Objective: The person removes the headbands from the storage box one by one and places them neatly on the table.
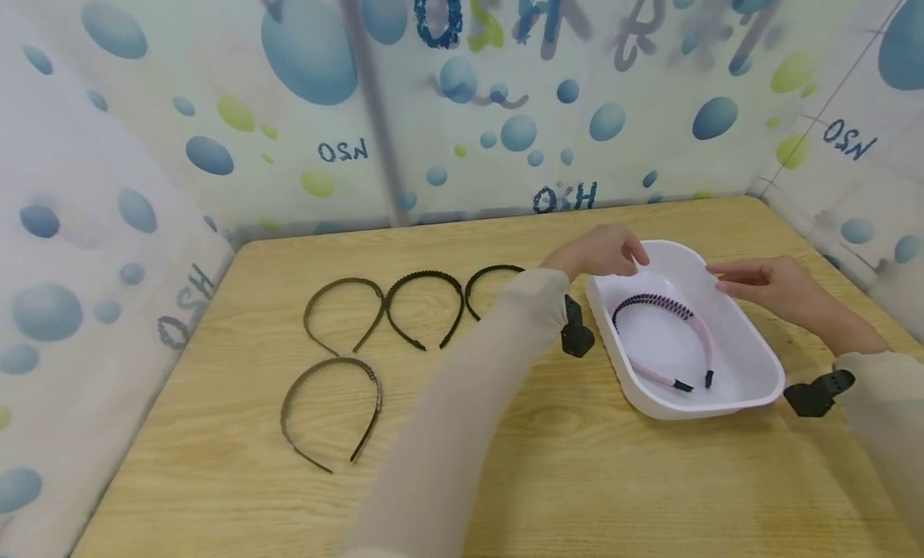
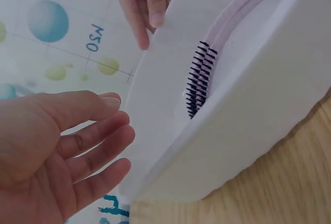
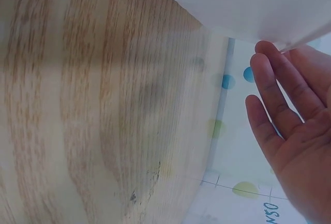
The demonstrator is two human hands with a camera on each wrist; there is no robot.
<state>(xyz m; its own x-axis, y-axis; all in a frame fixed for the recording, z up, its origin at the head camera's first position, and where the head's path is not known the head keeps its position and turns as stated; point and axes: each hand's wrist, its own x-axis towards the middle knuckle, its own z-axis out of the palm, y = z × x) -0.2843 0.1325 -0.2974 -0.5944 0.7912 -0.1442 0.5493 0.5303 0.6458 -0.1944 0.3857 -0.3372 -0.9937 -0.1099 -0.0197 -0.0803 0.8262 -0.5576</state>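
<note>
A white plastic tray stands at the right of the table. Inside it lies a pale pink headband with black teeth and black tips; whether it is one band or two together is unclear. At the tray's far left rim is my left hand, its fingers loosely bent and holding nothing. My right hand is at the right rim, with fingers outside, fairly straight, and thumb toward the inner side. In the right wrist view, the fingertips touch or nearly touch the tray's edge.
Several dark headbands lie left of the tray: a back row with a thin one, a black toothed one and another partly behind my left sleeve. A brown one lies nearer. A patterned sheet stands behind the wooden table.
</note>
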